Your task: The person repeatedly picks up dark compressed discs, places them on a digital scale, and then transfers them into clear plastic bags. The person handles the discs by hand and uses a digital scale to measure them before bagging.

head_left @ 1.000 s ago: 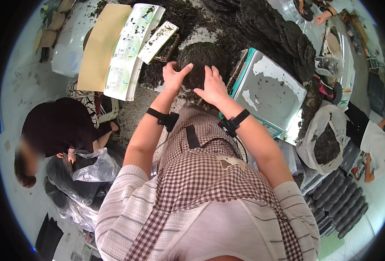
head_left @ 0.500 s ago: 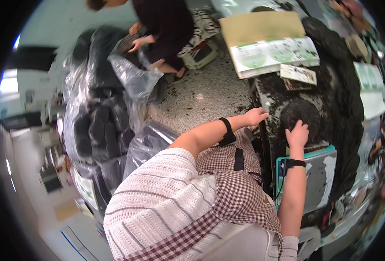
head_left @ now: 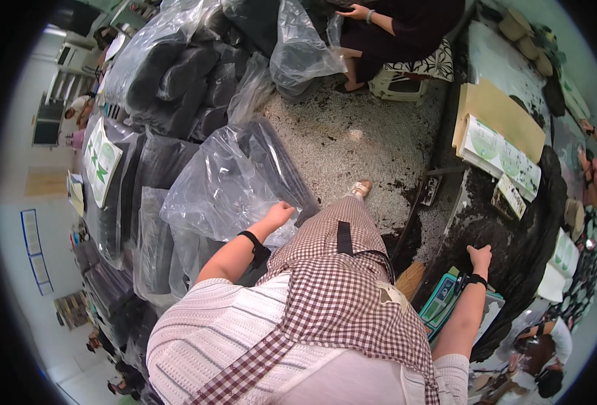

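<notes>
1. some work looks done, i judge: lots of dark packs (head_left: 167, 77) sit inside clear plastic, piled up across the floor (head_left: 352, 138) from the desk (head_left: 455, 214)
2. some looks left, i judge: plenty of loose dark stuff (head_left: 487, 226) lies bare on the desk, piled high along its far long edge and thinner by its near edge; i cannot tell how much more there is
3. the right grip (head_left: 479, 256) is over the loose dark stuff, close to the desk's near edge; its fingers are curled in and narrow, but i cannot tell if they pinch any of it
4. the left grip (head_left: 281, 214) is off the desk, past its near edge, right by a big clear bag (head_left: 211, 177); its fingers are curled in too, and i cannot tell if they hold the plastic
5. so the dark stuff is under and around the right grip, and well apart from the left one
6. a blue-green scale (head_left: 439, 302) sits at the desk's near edge, just beside the right grip; printed sheets (head_left: 501, 158) lie toward the end near the sitting person (head_left: 417, 30)
</notes>
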The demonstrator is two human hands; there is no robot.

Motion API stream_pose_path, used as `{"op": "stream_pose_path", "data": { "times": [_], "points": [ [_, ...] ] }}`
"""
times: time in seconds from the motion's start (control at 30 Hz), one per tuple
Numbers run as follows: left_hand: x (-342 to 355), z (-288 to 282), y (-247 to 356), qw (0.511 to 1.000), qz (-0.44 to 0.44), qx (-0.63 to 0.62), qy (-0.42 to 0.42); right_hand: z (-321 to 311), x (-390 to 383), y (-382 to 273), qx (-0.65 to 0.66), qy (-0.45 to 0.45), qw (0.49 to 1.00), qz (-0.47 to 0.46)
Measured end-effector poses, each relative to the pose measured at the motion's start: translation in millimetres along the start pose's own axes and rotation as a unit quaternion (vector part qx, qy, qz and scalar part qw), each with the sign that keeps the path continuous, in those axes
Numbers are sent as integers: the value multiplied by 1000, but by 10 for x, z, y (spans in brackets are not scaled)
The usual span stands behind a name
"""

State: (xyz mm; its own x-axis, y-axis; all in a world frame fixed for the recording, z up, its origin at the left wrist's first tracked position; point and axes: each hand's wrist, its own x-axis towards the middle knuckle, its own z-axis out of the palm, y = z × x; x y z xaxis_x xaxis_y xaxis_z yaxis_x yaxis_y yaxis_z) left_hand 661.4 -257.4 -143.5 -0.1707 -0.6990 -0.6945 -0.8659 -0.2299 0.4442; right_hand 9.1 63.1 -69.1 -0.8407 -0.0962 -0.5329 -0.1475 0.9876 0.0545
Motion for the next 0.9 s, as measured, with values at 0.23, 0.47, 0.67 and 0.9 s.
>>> {"op": "stream_pose_path", "data": {
  "times": [0.23, 0.47, 0.67, 0.9],
  "points": [
    [257, 509, -1217, 994, 34, -25, -106, 68, 24, -100, -8, 194, 976, -98],
    [435, -991, -1737, 839, -351, -138, 392, 683, -719, -1954, 47, 179, 899, -397],
    [-21, -2156, -2535, 576, -625, -101, 517, 468, -1480, -3839, -13, -107, 844, -525],
    [683, -1996, -1638, 801, -109, -315, 498, 652, -1375, -4833, -125, -287, 804, -505]
  ]
}}
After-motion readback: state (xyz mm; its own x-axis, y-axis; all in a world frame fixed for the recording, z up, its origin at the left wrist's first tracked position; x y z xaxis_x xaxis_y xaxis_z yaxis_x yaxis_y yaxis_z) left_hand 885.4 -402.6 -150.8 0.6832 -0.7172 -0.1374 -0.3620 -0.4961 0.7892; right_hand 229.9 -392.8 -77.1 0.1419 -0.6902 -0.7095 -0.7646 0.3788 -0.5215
